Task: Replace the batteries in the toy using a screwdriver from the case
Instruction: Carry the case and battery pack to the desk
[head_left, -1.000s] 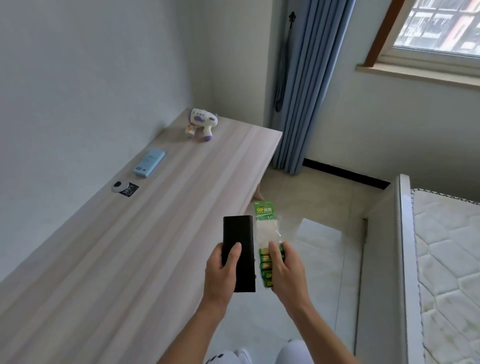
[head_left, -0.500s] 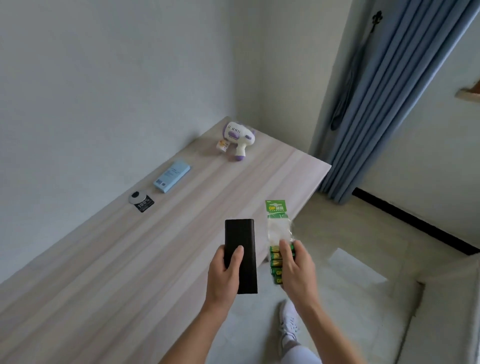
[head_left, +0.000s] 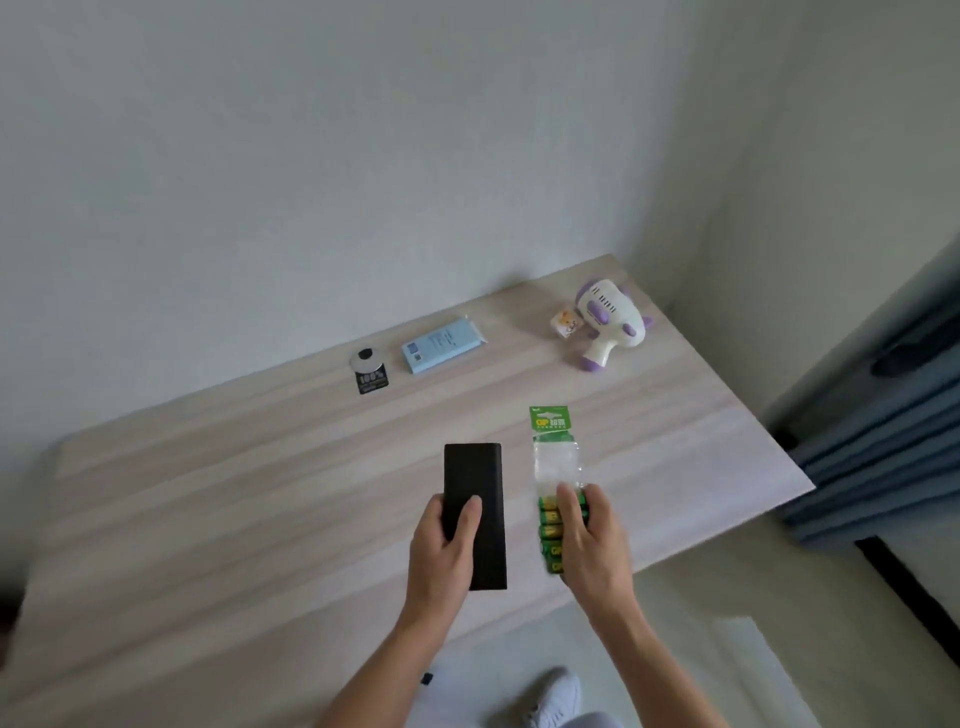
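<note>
1. Head view looks down on a long pale wooden table (head_left: 260, 499) set against a grey wall (head_left: 311, 156), with its right end near blue curtains (head_left: 883, 457).
2. Floor (head_left: 779, 623) shows below the table's near edge, and one white shoe (head_left: 558, 693) stands on it at the bottom of the frame.
3. Left hand (head_left: 447, 551) holds a black case (head_left: 474, 512) above the near part of the table; the thumb lies across the case's front and the fingers wrap behind its left edge. The case is closed.
4. Right hand (head_left: 592, 540) grips a battery pack (head_left: 556, 488) just beside the case, thumb on the front and fingers curled behind. The green batteries sit in the lower part of the clear wrapper, and the green card header points away from the person.
5. White and purple toy (head_left: 613, 322) lies at the far right corner of the table, well apart from both hands, with a small tag (head_left: 565, 323) touching its left side.
6. Light blue box (head_left: 444, 345) lies near the wall, left of the toy.
7. Small black card (head_left: 370, 371) with a round piece at its top lies just left of the box.
</note>
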